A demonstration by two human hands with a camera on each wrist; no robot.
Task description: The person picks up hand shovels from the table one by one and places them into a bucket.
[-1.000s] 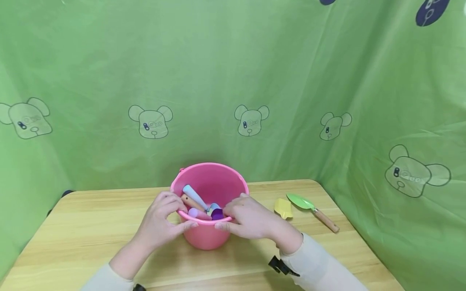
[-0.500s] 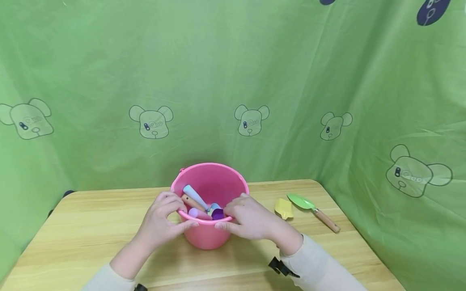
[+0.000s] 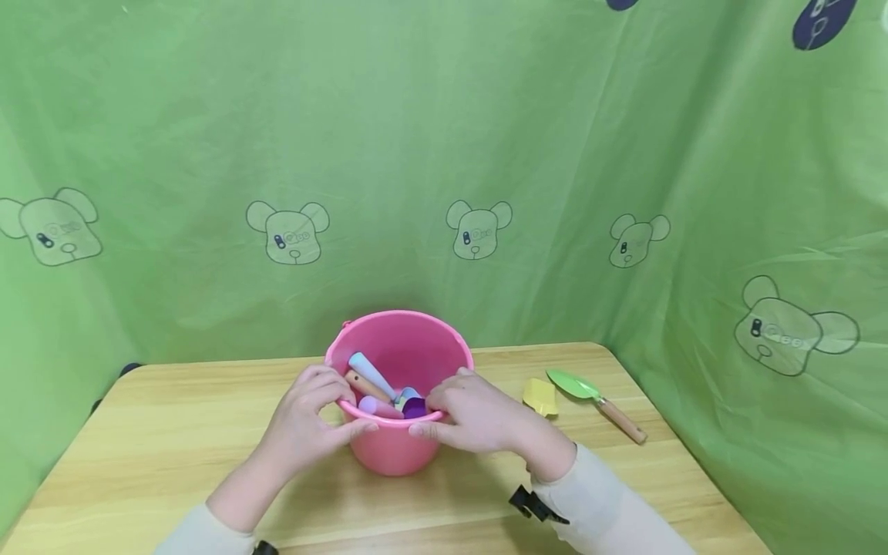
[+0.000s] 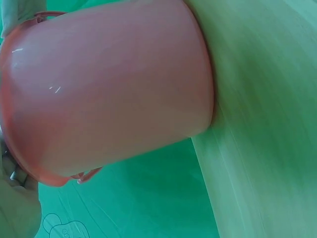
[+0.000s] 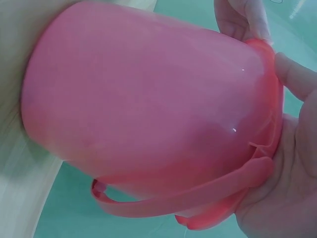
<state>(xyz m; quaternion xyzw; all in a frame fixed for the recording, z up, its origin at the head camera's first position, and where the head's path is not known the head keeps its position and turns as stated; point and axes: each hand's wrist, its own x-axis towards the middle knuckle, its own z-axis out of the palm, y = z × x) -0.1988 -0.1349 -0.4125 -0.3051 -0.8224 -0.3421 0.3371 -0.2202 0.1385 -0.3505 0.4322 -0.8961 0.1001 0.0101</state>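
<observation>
Unmoved since the earlier frame: pink bucket (image 3: 391, 451), between hands; left hand (image 3: 312, 408), pinching rim (image 3: 393, 423) at seven o'clock; right hand (image 3: 479, 414), pinching at five.

A table (image 3: 173, 439) with pale wood grain carried a pink bucket (image 3: 391, 452), which stood on it beneath the grip. Right of the grip lay a small yellow piece (image 3: 540, 395), and farther right, near it, a wooden-handled green trowel (image 3: 598, 399).
</observation>
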